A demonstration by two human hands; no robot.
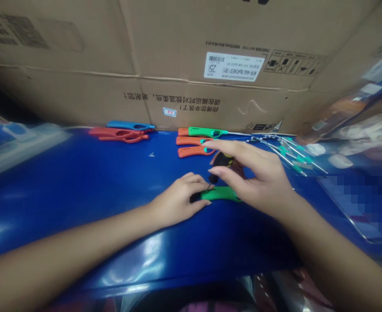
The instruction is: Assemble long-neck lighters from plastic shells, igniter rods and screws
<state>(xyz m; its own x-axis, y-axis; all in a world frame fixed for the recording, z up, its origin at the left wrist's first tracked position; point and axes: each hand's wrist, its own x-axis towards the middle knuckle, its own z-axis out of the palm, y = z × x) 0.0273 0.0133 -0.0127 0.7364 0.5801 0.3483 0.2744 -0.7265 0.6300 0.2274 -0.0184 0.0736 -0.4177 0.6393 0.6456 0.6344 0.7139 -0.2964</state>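
Could skid tilted screwdriver (222, 160) off green casing (220, 194) into left hand (179, 196), from off-axis pressure. Has casing at blue table (80, 182) between there and right hand (262, 180), long axis roughly left-right; can't tell nose direction with right end hidden. Has left fingers clamped on casing, right ones around screwdriver.

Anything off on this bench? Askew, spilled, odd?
Two mild oddities. The print on the cardboard is upside down. Beyond the left hand, a few tiny pale pieces lie loose on the blue tabletop, apart from the orange handles; too small to identify. No spill stands out.
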